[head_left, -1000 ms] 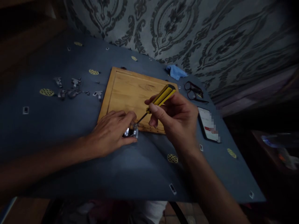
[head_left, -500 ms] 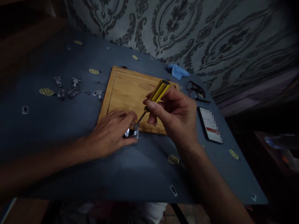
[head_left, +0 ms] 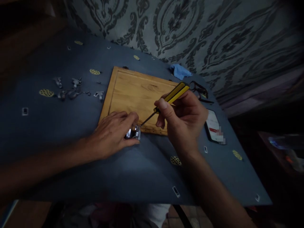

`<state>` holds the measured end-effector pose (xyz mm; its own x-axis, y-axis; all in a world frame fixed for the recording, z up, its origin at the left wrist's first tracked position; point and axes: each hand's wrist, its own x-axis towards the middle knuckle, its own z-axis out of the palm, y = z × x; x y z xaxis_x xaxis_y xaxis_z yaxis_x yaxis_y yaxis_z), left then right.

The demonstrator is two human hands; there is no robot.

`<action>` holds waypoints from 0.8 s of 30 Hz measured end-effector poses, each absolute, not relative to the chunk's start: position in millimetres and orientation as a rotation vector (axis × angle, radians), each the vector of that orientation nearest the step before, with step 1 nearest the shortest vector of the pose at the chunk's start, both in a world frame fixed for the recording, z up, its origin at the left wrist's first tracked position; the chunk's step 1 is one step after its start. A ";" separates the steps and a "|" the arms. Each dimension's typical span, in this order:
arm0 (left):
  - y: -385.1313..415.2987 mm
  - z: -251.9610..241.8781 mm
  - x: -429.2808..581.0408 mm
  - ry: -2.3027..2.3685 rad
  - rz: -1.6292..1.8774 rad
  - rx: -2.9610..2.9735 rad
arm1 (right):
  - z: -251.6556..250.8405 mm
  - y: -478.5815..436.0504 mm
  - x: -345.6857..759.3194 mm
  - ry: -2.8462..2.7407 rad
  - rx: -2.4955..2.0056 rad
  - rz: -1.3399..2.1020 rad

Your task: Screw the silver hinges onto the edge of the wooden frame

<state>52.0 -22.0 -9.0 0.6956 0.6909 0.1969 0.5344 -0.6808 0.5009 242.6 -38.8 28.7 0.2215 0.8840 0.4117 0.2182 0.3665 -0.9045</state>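
My left hand is closed on a shiny metal cabinet hinge at the near edge of a framed wooden panel, thumb below and fingers above. Those fingers cover part of the hinge. Between the thumb and fingers of my right hand is a screwdriver with a yellow and black handle. Its thin shaft slants down left, the tip close to the hinge's upper part; whether it touches is too small to tell.
Several loose metal hinges and small screws lie left of the panel on the blue-grey tabletop. Behind the panel is a blue cloth. Glasses and a phone lie to the right, beside my right hand.
My right hand has moved right with the screwdriver, which now leans more toward flat. The left hand stays at the hinge. The whole view has shifted slightly.
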 end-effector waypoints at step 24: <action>-21.7 -6.2 52.5 0.942 0.504 2.507 | 31.5 -50.1 237.0 -1.344 -1.099 0.735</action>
<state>52.5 -21.7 -6.2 0.7058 0.6836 0.1861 0.5336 -0.6857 0.4950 237.0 -50.1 31.5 0.1352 0.9149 0.3803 0.1730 0.3562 -0.9183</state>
